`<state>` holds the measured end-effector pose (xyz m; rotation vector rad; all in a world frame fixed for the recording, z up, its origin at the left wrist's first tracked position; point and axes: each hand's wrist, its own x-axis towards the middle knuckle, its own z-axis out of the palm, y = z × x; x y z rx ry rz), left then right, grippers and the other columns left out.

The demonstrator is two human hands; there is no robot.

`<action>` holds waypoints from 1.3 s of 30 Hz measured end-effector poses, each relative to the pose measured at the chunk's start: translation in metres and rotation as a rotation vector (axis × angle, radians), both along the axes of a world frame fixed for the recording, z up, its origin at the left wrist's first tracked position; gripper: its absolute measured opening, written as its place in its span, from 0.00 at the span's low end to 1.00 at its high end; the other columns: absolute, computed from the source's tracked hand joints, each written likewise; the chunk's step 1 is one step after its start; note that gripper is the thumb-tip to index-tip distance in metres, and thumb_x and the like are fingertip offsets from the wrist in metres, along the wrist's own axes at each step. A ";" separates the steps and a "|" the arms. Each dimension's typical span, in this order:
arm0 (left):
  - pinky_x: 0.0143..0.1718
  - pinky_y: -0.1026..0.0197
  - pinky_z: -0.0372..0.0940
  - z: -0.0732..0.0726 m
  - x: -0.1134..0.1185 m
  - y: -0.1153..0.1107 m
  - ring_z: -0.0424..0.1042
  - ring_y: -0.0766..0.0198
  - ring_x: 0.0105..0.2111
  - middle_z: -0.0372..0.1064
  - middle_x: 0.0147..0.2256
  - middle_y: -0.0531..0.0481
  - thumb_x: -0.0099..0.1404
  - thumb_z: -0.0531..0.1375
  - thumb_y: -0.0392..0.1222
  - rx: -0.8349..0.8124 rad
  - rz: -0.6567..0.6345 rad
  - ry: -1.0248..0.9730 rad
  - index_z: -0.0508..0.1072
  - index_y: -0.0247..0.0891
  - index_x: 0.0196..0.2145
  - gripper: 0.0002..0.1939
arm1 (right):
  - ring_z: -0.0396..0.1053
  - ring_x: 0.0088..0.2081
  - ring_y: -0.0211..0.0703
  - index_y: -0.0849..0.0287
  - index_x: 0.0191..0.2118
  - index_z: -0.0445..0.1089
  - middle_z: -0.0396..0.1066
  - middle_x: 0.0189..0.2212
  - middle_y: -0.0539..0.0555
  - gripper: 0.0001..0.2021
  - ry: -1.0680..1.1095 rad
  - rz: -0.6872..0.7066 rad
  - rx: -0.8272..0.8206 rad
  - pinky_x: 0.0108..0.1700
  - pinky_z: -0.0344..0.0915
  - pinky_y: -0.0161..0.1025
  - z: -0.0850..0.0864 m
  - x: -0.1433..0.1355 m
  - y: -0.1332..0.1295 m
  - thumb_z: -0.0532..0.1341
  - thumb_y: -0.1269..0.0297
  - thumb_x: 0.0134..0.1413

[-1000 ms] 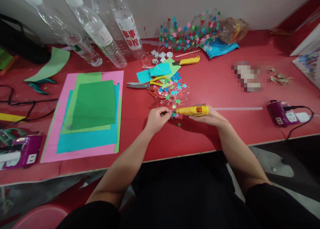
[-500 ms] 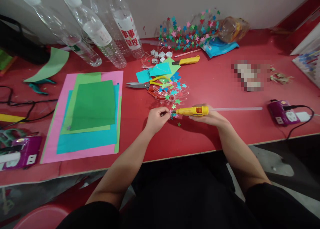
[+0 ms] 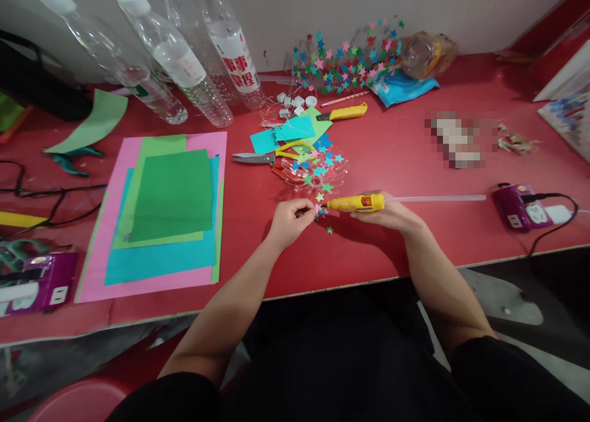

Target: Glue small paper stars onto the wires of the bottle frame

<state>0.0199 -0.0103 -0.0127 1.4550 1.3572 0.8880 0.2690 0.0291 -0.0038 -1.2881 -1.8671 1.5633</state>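
My right hand (image 3: pixel 389 216) is wrapped round a yellow glue gun (image 3: pixel 357 203), whose nozzle points left. A long translucent glue stick (image 3: pixel 442 198) sticks out of its rear. Just left of the nozzle, my left hand (image 3: pixel 291 220) is closed in a pinch; a pink star (image 3: pixel 318 208) shows at its fingertips, but what exactly the fingers hold is too small to tell. Beyond the hands lies a clear plastic piece (image 3: pixel 338 173) with paper stars around it. One green star (image 3: pixel 329 230) rests on the red table near the nozzle.
Scissors (image 3: pixel 255 158), a yellow cutter (image 3: pixel 349 111) and paper scraps (image 3: pixel 295 128) lie beyond the hands. Coloured sheets (image 3: pixel 173 195) are at left, with bottles (image 3: pixel 237 62) behind. A star-covered piece (image 3: pixel 345 66) stands at the back. Purple power sockets (image 3: pixel 516 210) sit at right and left.
The nozzle of the glue gun has shifted slightly right and up beside my left fingertips. My left hand has barely moved, and a pink star now shows more clearly at its fingertips.
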 end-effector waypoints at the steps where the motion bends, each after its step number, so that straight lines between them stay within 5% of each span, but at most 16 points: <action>1: 0.22 0.66 0.53 0.001 0.000 0.000 0.59 0.70 0.19 0.61 0.18 0.56 0.56 0.56 0.42 -0.003 -0.013 -0.002 0.68 0.37 0.22 0.08 | 0.73 0.35 0.43 0.51 0.37 0.76 0.76 0.32 0.48 0.09 0.001 0.027 -0.026 0.35 0.69 0.37 0.001 0.003 0.002 0.67 0.61 0.46; 4: 0.23 0.66 0.54 0.001 0.001 0.000 0.60 0.70 0.20 0.62 0.18 0.55 0.55 0.57 0.42 -0.014 -0.046 0.001 0.68 0.37 0.21 0.09 | 0.73 0.43 0.45 0.52 0.42 0.75 0.76 0.38 0.49 0.12 0.013 0.091 -0.073 0.42 0.70 0.38 0.007 0.016 0.007 0.65 0.63 0.49; 8: 0.23 0.66 0.56 0.000 0.001 0.000 0.62 0.70 0.20 0.62 0.18 0.55 0.56 0.58 0.42 -0.038 -0.064 -0.009 0.68 0.37 0.21 0.09 | 0.70 0.33 0.41 0.54 0.38 0.74 0.74 0.34 0.50 0.12 -0.039 -0.048 0.023 0.31 0.65 0.35 0.011 0.028 0.012 0.67 0.68 0.42; 14: 0.17 0.68 0.52 0.007 0.003 -0.004 0.57 0.73 0.15 0.60 0.15 0.57 0.58 0.58 0.42 -0.198 -0.112 -0.154 0.70 0.37 0.23 0.09 | 0.67 0.27 0.40 0.58 0.33 0.71 0.71 0.26 0.52 0.17 -0.137 -0.241 -0.010 0.28 0.60 0.37 0.005 0.030 0.018 0.65 0.47 0.49; 20: 0.13 0.70 0.43 0.015 0.004 -0.007 0.51 0.77 0.11 0.62 0.15 0.57 0.57 0.60 0.44 -0.417 -0.171 -0.354 0.71 0.36 0.24 0.09 | 0.65 0.32 0.43 0.59 0.27 0.65 0.69 0.32 0.58 0.16 -0.635 -0.203 0.533 0.32 0.57 0.39 -0.003 0.021 0.018 0.58 0.51 0.57; 24: 0.13 0.71 0.42 0.015 0.002 -0.006 0.51 0.79 0.11 0.63 0.15 0.57 0.56 0.60 0.44 -0.458 -0.192 -0.451 0.72 0.35 0.24 0.10 | 0.65 0.30 0.43 0.60 0.30 0.68 0.69 0.32 0.57 0.14 -0.823 -0.313 0.698 0.30 0.54 0.38 0.003 0.012 0.012 0.60 0.53 0.57; 27: 0.12 0.71 0.41 0.016 0.001 -0.006 0.51 0.79 0.11 0.63 0.15 0.56 0.54 0.61 0.43 -0.505 -0.183 -0.515 0.72 0.34 0.23 0.09 | 0.66 0.29 0.40 0.59 0.34 0.69 0.70 0.32 0.55 0.08 -0.585 -0.301 0.893 0.30 0.58 0.37 0.018 -0.001 -0.001 0.59 0.61 0.58; 32: 0.10 0.71 0.39 0.025 0.002 -0.007 0.55 0.77 0.12 0.66 0.17 0.54 0.48 0.63 0.41 -0.620 -0.153 -0.659 0.72 0.33 0.22 0.07 | 0.70 0.35 0.38 0.58 0.39 0.68 0.72 0.33 0.53 0.03 -0.075 0.210 1.042 0.37 0.67 0.35 0.042 -0.036 -0.025 0.57 0.70 0.61; 39: 0.09 0.72 0.40 0.028 0.000 -0.008 0.58 0.75 0.13 0.66 0.18 0.55 0.46 0.63 0.40 -0.703 -0.165 -0.717 0.72 0.34 0.23 0.07 | 0.69 0.33 0.37 0.62 0.37 0.69 0.73 0.32 0.54 0.02 0.005 0.237 1.063 0.37 0.67 0.35 0.043 -0.053 -0.025 0.60 0.73 0.59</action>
